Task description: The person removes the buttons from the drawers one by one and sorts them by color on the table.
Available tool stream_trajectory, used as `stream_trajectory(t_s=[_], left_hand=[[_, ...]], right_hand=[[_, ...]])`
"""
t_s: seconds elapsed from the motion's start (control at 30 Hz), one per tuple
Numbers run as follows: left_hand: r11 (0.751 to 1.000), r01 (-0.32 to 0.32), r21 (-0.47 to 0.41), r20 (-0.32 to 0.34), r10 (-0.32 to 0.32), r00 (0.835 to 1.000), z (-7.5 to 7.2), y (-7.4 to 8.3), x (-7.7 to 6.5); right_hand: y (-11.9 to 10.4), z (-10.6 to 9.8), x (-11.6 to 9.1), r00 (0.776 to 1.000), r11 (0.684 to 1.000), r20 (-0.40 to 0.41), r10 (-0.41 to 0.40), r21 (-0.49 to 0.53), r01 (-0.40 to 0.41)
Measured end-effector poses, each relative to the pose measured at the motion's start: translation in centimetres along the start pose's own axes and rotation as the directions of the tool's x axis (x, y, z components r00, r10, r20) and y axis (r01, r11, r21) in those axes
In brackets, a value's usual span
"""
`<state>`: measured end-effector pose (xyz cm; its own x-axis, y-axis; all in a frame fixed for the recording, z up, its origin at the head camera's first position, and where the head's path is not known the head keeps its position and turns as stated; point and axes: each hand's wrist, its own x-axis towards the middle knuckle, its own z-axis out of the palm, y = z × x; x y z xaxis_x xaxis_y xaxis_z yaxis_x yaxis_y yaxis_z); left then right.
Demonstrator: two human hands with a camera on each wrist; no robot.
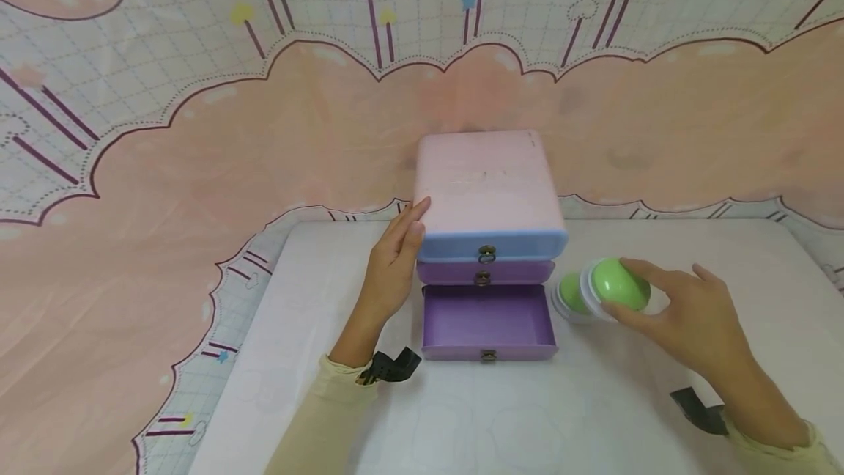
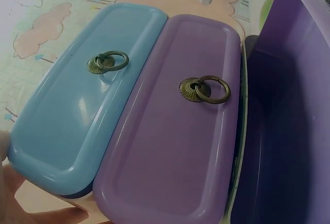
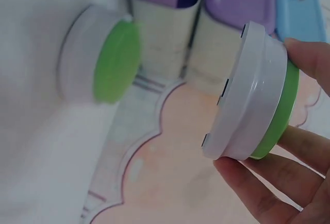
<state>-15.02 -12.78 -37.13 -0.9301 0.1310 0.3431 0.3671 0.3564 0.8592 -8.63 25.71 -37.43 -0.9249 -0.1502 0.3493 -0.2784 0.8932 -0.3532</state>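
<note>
A small drawer cabinet (image 1: 488,182) with a pink top stands on the table. Its blue top drawer (image 2: 87,100) and purple middle drawer (image 2: 170,121) have brass ring pulls and look shut. The purple bottom drawer (image 1: 488,325) is pulled out, with nothing visible in it. My left hand (image 1: 392,266) rests against the cabinet's left side, fingers extended. To the right, my right hand (image 1: 689,317) pinches a round white piece with a green domed top (image 3: 263,95), tilted and raised off the table. A similar white-and-green round piece (image 3: 117,62) sits on the table beside the open drawer.
The white table (image 1: 461,416) reaches in front of the cabinet and to both sides. Behind it hangs a patterned pink and white cloth (image 1: 330,145). Black straps (image 1: 392,366) are on both wrists.
</note>
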Motion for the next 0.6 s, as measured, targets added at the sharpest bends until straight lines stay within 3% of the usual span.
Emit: stream_trajectory(t_s=[0.4,0.6], left_hand=[[1.000,0.001,0.002,-0.003,-0.001,1.000,-0.1,0.1,0.0],[1.000,0.001,0.001,0.004,-0.001,1.000,-0.1,0.1,-0.1]], right_hand=[[3.6,1.0,-0.6,0.998,0.995,0.003,0.063,-0.082,-0.062],[5.2,1.4,-0.7,0.984,0.983,0.074,0.160,-0.097,-0.153]])
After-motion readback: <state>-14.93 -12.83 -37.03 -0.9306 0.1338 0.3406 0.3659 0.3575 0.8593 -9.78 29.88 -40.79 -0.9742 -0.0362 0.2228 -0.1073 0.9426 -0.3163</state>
